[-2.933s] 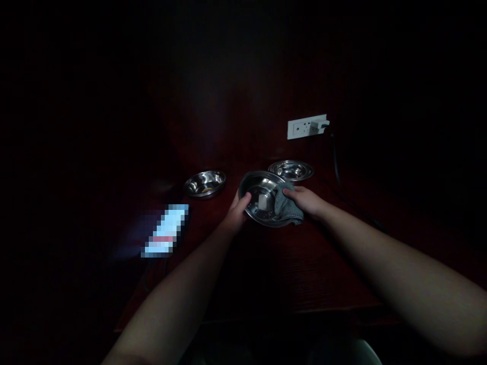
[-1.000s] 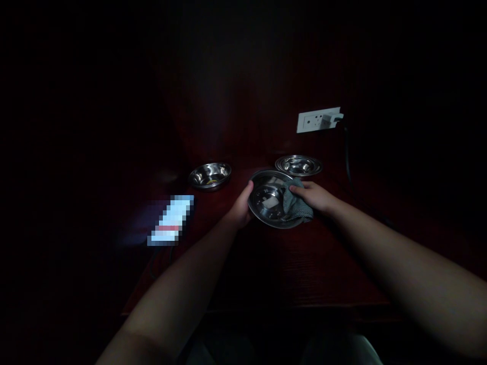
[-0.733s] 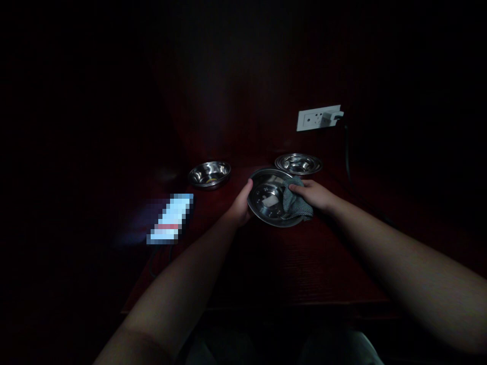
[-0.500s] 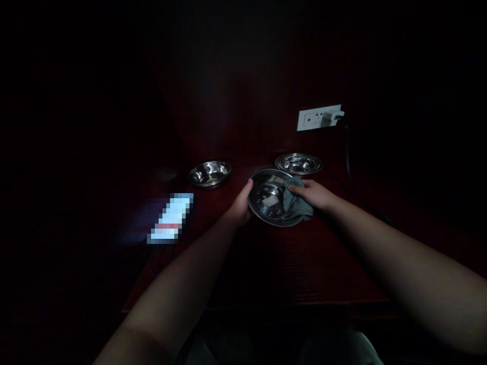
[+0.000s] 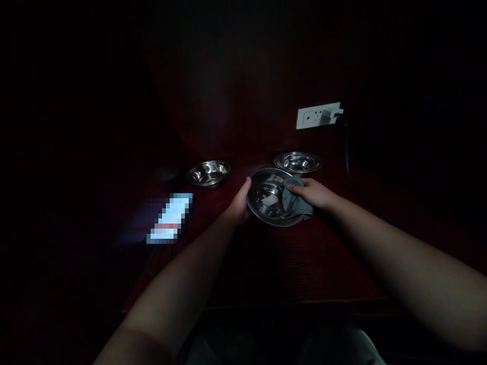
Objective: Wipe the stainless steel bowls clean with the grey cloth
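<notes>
A shiny steel bowl is tilted toward me above the dark red table. My left hand grips its left rim, the thumb on top and the other fingers hidden beneath. On the bowl's right side, my right hand is closed on a grey-green cloth, thumb pressing it over the rim and inner wall. Several marks and a pale rectangular patch show on the bowl's bottom; whether they are reflections I cannot tell.
Behind to the left stands another steel bowl with something yellow inside. Wide-rimmed steel dishes, seemingly stacked, sit at the back right. A bright, pixelated screen lies at left. A wall socket holds a plug with a black cable.
Almost nothing differs. The view has shifted very slightly; both hands keep the same hold on the bowl and the cloth.
</notes>
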`<state>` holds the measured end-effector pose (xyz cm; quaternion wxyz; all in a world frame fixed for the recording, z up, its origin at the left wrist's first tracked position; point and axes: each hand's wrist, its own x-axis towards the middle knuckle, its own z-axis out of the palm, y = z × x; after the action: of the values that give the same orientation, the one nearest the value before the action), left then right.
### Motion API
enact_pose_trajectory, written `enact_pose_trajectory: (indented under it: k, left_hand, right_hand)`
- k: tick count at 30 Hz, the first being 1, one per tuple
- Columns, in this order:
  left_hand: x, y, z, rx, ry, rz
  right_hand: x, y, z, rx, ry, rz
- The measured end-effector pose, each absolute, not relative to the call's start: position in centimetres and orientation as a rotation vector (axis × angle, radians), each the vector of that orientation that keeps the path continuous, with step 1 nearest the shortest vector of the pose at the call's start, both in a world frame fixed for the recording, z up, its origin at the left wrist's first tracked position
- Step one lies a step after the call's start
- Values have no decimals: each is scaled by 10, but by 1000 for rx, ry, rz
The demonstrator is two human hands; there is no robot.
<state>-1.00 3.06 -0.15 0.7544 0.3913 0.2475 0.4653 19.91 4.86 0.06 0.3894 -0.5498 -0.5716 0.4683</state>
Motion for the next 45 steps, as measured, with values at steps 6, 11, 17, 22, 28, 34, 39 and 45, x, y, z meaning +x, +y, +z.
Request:
enact_pose_trajectory:
  k: [6, 11, 17, 22, 28, 34, 39, 45]
  left_hand:
    - [-11, 29, 0, 862, 546, 973]
    - [-11, 31, -2, 860, 566, 987]
    - [-13, 30, 1, 824, 522, 1015]
    - [-12, 28, 0, 825, 522, 1036]
    - [-15, 29, -4, 829, 559, 1019]
    - [-23, 30, 2, 799, 594, 998]
    - [-26, 30, 2, 796, 586, 963]
    - [-30, 31, -1, 807, 583, 867]
  right_hand:
    - [200, 50, 0, -1384, -1442, 1204]
    - [199, 51, -2, -1351, -1419, 1228]
    - [196, 49, 2, -1353, -1348, 1263]
    - [192, 49, 5, -1370, -1217, 1280]
    - [190, 48, 3, -1340, -1191, 1333]
    - [188, 43, 5, -1190, -1109, 1452]
    - [188, 40, 8, -1179, -1095, 1482]
    - [193, 34, 15, -1248, -1164, 1463]
